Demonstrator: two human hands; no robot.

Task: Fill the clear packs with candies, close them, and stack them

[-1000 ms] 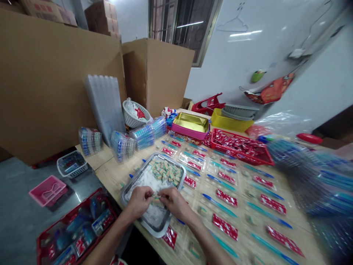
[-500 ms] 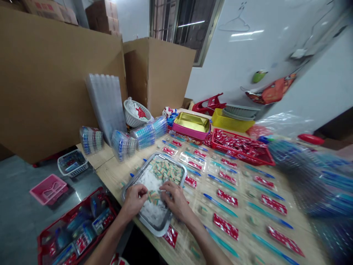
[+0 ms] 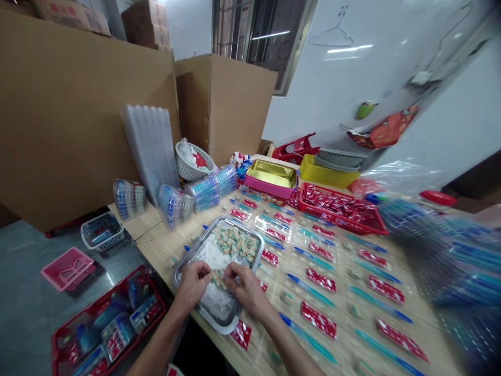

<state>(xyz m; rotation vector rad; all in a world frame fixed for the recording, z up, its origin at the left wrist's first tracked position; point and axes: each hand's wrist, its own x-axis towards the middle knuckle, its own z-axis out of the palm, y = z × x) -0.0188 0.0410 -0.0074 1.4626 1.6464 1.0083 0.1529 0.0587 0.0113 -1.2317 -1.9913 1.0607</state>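
A shallow metal tray [image 3: 256,261] holds white powder [image 3: 213,303] and many small green-and-tan striped blocks [image 3: 238,244] heaped at its far end. Over the near half of the tray, my left hand [image 3: 193,284] is closed, thumb and fingers pinched together. Opposite it, my right hand [image 3: 241,286] is closed too, with its fingers bent inward. A small cluster of striped blocks [image 3: 217,279] shows between the fingertips of both hands. What exactly each pinch holds is hidden by the fingers.
Rows of clear packs with blue pens [image 3: 311,290] and red packets [image 3: 319,319] cover the table right of the tray. Behind stand a pink tin [image 3: 270,184] and a red basket [image 3: 381,224]. Stacked clear packs [image 3: 426,250] crowd the right; a red crate [image 3: 58,334] sits lower left.
My right hand has shifted slightly left, closer to my left hand, and its fingers are drawn in more. My left hand is almost where it was.
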